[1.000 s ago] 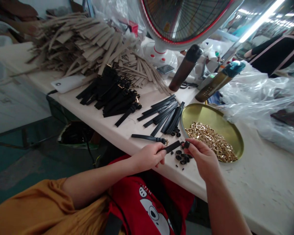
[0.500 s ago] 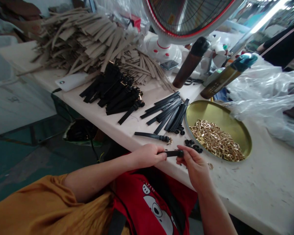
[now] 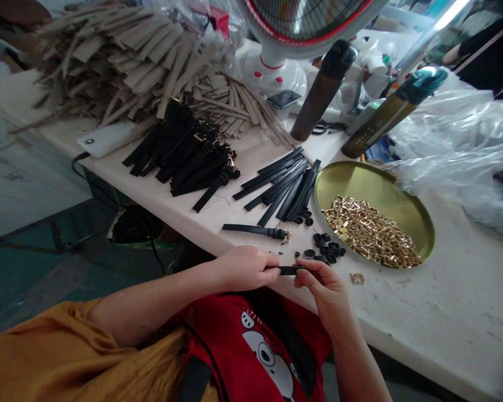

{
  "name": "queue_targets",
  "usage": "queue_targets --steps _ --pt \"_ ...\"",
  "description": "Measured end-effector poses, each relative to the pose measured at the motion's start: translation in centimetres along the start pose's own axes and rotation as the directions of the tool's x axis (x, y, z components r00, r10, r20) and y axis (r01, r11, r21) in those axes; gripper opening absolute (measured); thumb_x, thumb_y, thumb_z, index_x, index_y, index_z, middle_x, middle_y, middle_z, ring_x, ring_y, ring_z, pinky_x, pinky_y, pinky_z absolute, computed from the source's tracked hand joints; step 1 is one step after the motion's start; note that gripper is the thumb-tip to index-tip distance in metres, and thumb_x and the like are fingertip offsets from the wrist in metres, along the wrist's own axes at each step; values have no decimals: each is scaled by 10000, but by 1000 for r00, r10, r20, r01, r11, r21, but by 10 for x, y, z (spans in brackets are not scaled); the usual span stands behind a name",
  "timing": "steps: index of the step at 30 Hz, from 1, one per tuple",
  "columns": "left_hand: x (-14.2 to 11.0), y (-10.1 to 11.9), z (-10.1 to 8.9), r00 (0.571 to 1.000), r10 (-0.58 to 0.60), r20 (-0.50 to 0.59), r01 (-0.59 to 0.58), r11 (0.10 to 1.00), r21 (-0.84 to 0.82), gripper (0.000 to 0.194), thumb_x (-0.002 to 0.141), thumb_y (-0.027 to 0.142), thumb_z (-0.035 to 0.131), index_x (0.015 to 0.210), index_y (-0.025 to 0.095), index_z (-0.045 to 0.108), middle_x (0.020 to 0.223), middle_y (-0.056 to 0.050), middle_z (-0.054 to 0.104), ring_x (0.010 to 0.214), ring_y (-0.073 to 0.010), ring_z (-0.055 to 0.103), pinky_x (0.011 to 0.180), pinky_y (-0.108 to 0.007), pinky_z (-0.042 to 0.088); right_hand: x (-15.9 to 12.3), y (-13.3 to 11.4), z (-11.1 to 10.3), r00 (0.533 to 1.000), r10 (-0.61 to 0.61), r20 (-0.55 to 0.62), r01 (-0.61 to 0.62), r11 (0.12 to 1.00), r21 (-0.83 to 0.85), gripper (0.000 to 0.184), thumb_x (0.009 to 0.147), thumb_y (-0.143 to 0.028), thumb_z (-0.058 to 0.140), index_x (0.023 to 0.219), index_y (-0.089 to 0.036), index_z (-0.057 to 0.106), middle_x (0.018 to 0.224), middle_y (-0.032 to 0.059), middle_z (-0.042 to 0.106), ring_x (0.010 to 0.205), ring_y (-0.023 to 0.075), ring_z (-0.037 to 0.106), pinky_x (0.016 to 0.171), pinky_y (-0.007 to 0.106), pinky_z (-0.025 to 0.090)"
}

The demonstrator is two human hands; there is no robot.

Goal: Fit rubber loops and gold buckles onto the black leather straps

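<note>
My left hand is closed around one end of a short black strap. At the strap's other end, the thumb and fingers of my right hand pinch it; whether a loop is under them I cannot make out. Just beyond the hands lies a black strap with a gold buckle. Several small black loops are scattered close to my right fingers. A single gold buckle rests to the right of that hand. Farther back is a fan of loose black straps.
A round gold tray with a heap of gold buckles stands at the right. Buckled black straps are piled at the left, before beige strips. Behind stand a fan, two dark cylinders and plastic bags.
Less of the held strap shows between my hands now, and my right hand has come a little closer to the left. The view has shifted slightly.
</note>
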State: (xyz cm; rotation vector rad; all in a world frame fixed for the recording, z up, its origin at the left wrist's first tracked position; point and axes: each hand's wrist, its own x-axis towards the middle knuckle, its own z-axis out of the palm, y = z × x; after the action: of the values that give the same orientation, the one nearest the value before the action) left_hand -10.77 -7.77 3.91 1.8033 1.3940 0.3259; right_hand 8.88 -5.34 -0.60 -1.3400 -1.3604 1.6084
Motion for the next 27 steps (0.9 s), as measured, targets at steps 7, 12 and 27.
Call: queue_targets --steps 7,12,27 --pt "1 10 13 998 53 -32 -56 994 -94 279 841 278 379 993 178 591 850 -36 635 730 -154 558 625 -225 367 -6 -3 12 986 161 45 -167 927 335 239 582 -306 752 772 -204 649 581 -30 604 512 92 530 535 228 449" --pt "-2 18 22 1000 0 2 1 957 -292 495 831 205 376 1320 184 302 772 -15 611 714 -153 559 678 -248 402 -15 3 21 982 180 -49 -134 865 483 231 588 -294 750 770 -204 640 604 -38 582 481 74 492 498 212 424" --pt "-8 18 22 993 -106 -45 67 848 -526 199 821 319 379 797 157 492 548 62 403 495 -74 357 488 -190 284 29 19 -147 967 -240 -85 67 563 -824 238 648 -362 598 791 -175 636 838 61 537 580 151 523 614 328 426"
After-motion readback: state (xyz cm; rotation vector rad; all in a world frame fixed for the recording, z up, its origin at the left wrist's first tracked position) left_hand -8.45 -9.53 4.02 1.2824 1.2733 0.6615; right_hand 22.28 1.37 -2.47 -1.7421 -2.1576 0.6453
